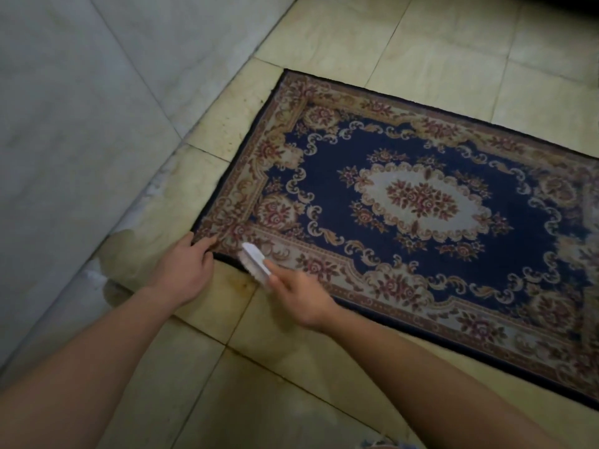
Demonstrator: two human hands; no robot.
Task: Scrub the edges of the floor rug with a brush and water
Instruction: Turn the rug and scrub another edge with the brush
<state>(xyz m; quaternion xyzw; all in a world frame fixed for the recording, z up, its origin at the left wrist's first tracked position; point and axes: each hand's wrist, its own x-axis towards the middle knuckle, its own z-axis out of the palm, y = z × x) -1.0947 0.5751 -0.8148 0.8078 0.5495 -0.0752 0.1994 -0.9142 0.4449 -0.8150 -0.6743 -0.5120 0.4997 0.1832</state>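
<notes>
Fingers (205,246) of the left hand (183,272) curl over and hold the near corner of the rug (421,202) (blue, with a flowered border). Just to their right, the white brush (255,261) lies on the rug's near edge, its handle gripped in the right hand (299,298).
</notes>
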